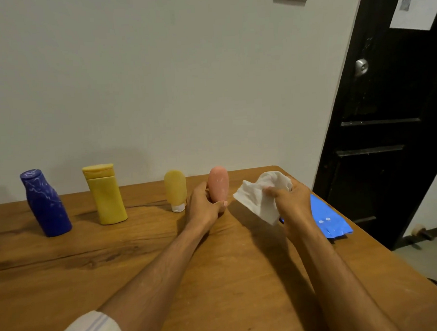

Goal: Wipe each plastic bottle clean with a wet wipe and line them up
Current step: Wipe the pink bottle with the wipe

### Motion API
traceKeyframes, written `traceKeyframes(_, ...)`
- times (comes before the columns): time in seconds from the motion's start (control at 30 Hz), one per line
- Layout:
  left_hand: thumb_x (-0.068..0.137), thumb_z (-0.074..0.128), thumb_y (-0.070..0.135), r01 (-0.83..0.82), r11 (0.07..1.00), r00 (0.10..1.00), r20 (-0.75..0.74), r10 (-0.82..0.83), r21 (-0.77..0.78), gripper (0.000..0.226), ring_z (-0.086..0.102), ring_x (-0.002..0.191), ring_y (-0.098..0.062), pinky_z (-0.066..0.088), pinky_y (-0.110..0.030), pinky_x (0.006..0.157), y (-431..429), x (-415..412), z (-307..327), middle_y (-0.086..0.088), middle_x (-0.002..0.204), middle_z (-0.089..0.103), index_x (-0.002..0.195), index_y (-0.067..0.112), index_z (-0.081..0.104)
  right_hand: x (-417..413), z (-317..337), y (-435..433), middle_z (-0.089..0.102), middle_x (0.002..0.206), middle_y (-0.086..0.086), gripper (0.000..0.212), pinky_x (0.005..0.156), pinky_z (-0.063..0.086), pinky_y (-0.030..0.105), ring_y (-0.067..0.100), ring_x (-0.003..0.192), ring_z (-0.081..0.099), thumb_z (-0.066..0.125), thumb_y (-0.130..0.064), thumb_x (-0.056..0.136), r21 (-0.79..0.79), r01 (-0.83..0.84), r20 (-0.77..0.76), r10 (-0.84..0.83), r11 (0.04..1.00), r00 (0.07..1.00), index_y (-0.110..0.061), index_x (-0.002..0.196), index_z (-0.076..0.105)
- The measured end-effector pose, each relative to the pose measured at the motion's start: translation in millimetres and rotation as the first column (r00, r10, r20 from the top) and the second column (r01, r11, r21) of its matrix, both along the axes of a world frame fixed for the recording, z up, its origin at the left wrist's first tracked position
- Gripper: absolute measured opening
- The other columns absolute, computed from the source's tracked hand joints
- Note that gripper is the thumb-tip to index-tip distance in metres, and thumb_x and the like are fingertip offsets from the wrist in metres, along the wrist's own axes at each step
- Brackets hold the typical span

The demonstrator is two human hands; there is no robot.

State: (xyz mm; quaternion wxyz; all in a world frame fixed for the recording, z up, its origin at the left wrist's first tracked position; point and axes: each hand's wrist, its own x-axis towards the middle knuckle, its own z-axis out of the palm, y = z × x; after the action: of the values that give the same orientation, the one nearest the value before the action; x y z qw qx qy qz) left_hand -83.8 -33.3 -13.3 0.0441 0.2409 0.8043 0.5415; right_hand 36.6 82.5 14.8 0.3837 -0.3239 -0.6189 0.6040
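Small pink plastic bottle (219, 183) is gripped upright by left hand (204, 204) at row's right end; crumpled white wet wipe (262, 196) is clutched in right hand (294, 199); powder streaks remain, so wiping prob. unfinished

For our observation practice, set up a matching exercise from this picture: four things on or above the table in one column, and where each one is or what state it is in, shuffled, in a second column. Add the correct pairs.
Column 1
1. pink bottle
2. white wipe
3. blue bottle
4. small yellow tube

Column 2
A. stands on its white cap, just left of the left hand
B. crumpled in the right hand
C. held in the left hand
D. stands left of the large yellow bottle

Pairs: 1-C, 2-B, 3-D, 4-A
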Motion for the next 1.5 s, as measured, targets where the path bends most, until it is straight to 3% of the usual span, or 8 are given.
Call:
traceKeyframes(0.1, 0.081, 0.079, 0.014, 0.005, 1.000, 1.000, 0.003, -0.005, 0.008, 0.061, 0.055, 0.086, -0.014, 0.043, -0.011, 0.047, -13, 9, 7, -0.004, 0.119, 0.061, 0.134, 0.010, 0.049, 2, 11, -3, 0.059, 0.113, 0.005, 0.041, 0.085, 0.053, 0.048, 0.024, 0.099, 0.057, 0.072, -0.016, 0.078, -0.026, 0.026, 0.000, -0.026, 0.999, 1.000, -0.022, 0.115, 0.056)
traceKeyframes(0.23, 0.077, 0.083, 0.016, -0.005, 1.000, 1.000, 0.006, 0.004, 0.028, 0.059, 0.059, 0.095, -0.019, 0.053, -0.031, 0.077, -33, 20, 14, -0.002, 0.116, 0.063, 0.128, 0.014, 0.052, 10, 18, -13, 0.048, 0.122, 0.000, 0.057, 0.082, 0.055, 0.044, 0.024, 0.105, 0.052, 0.066, -0.005, 0.079, 0.103, -0.072, -0.037, 0.076, 0.992, 0.996, -0.040, 0.121, 0.050)
traceKeyframes(0.4, 0.078, 0.082, 0.014, 0.008, 0.999, 1.000, -0.001, -0.008, 0.054, 0.056, 0.057, 0.092, -0.017, 0.042, -0.021, 0.064, -61, 36, 28, 0.003, 0.107, 0.059, 0.125, 0.015, 0.053, 21, 29, -38, 0.058, 0.117, 0.002, 0.042, 0.079, 0.058, 0.045, 0.028, 0.104, 0.058, 0.070, -0.006, 0.075, 0.054, -0.232, -0.044, 0.234, 0.971, 0.971, -0.039, 0.100, 0.067)
traceKeyframes(0.57, 0.076, 0.084, 0.014, 0.003, 0.998, 1.000, -0.031, -0.001, 0.068, 0.057, 0.058, 0.092, -0.017, 0.040, -0.017, 0.059, -94, 57, 43, 0.004, 0.103, 0.058, 0.125, 0.014, 0.053, 36, 44, -67, 0.061, 0.112, 0.005, 0.053, 0.073, 0.059, 0.045, 0.032, 0.098, 0.061, 0.084, -0.001, 0.058, 0.083, -0.333, -0.020, 0.335, 0.939, 0.942, -0.029, 0.100, 0.068)
traceKeyframes(0.83, 0.073, 0.085, 0.018, -0.029, 0.988, 1.000, 0.012, 0.028, 0.151, 0.051, 0.064, 0.092, -0.022, 0.058, -0.038, 0.078, -154, 83, 43, -0.001, 0.102, 0.065, 0.114, 0.019, 0.055, 53, 62, -124, 0.066, 0.093, -0.014, 0.029, 0.069, 0.055, 0.027, 0.000, 0.083, 0.062, 0.080, -0.005, 0.070, 0.382, -0.085, -0.264, 0.197, 0.920, 0.944, -0.018, 0.092, 0.067)
traceKeyframes(0.93, 0.075, 0.083, 0.017, 0.000, 0.981, 0.999, 0.042, -0.009, 0.195, 0.050, 0.067, 0.088, -0.023, 0.061, -0.043, 0.075, -174, 93, 45, -0.003, 0.103, 0.064, 0.114, 0.020, 0.052, 54, 54, -150, 0.067, 0.091, -0.014, 0.025, 0.070, 0.049, 0.012, -0.005, 0.079, 0.061, 0.079, -0.007, 0.073, 0.511, -0.083, -0.242, 0.236, 0.855, 0.941, -0.018, 0.093, 0.068)
traceKeyframes(1.13, 0.080, 0.077, 0.008, 0.050, 0.956, 0.986, 0.138, -0.094, 0.290, 0.049, 0.071, 0.084, -0.023, 0.062, -0.037, 0.067, -207, 118, 45, -0.008, 0.100, 0.065, 0.118, 0.022, 0.050, 66, 23, -195, 0.069, 0.097, -0.006, 0.023, 0.067, 0.047, 0.007, 0.003, 0.088, 0.062, 0.076, -0.013, 0.078, 0.669, -0.163, -0.133, 0.332, 0.725, 0.934, -0.021, 0.098, 0.068)
traceKeyframes(1.5, 0.080, 0.077, 0.007, 0.057, 0.934, 0.977, 0.175, -0.125, 0.353, 0.055, 0.072, 0.085, -0.017, 0.061, -0.029, 0.067, -236, 146, 26, 0.000, 0.107, 0.066, 0.121, 0.028, 0.048, 95, 14, -223, 0.068, 0.099, -0.009, 0.016, 0.064, 0.053, 0.023, 0.014, 0.094, 0.063, 0.068, -0.019, 0.084, 0.290, -0.467, -0.175, 0.526, 0.835, 0.832, -0.025, 0.099, 0.068)
